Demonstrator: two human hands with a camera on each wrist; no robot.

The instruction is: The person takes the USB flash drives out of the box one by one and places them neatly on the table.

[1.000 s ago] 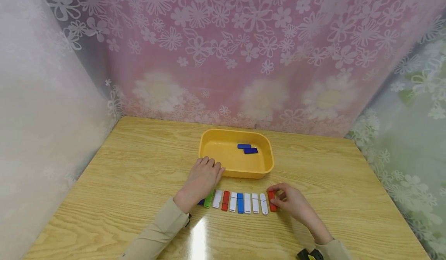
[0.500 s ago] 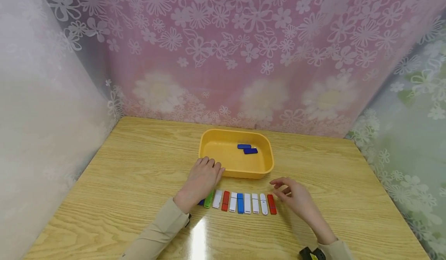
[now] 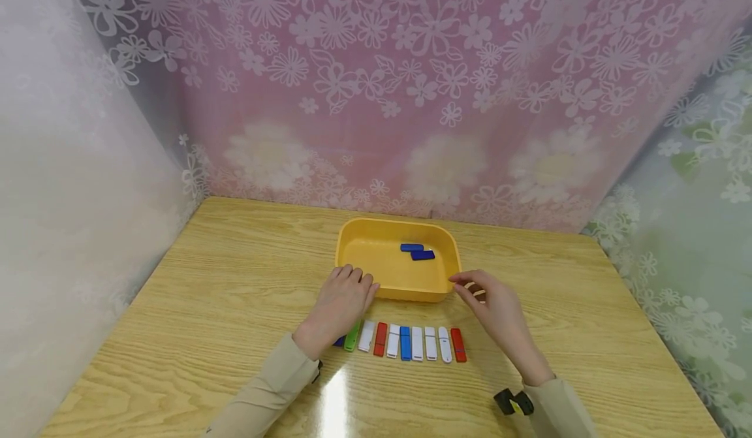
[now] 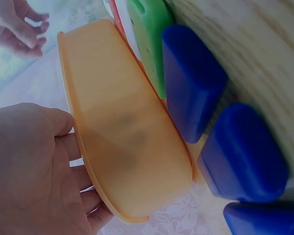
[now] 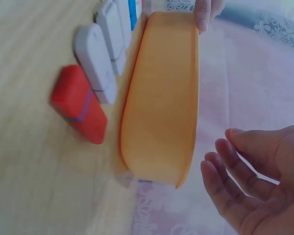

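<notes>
A yellow plastic basin (image 3: pixel 420 294) stands mid-table with two blue USB flash drives (image 3: pixel 422 254) inside it. My left hand (image 3: pixel 343 297) grips the basin's rim at the front left corner, its fingertips hidden behind the rim in the left wrist view. My right hand (image 3: pixel 493 304) hovers by the front right corner with fingers loosely bent and nothing in them; the right wrist view shows it apart from the rim. In front of the basin runs a row of flash drives, from a green one (image 3: pixel 351 337) to a red one (image 3: pixel 458 345) at the right end.
White, red and bright blue drives (image 3: pixel 405 343) lie between those ends. Several dark blue drives (image 4: pixel 193 81) sit at the row's left end, mostly under my left arm in the head view. Floral curtains (image 3: pixel 376 98) close off the wooden table (image 3: pixel 247 249) behind and at the sides.
My right hand has let go of the red flash drive at the row's right end and moved up and away to the basin's right corner. My left hand has stayed at the rim.
</notes>
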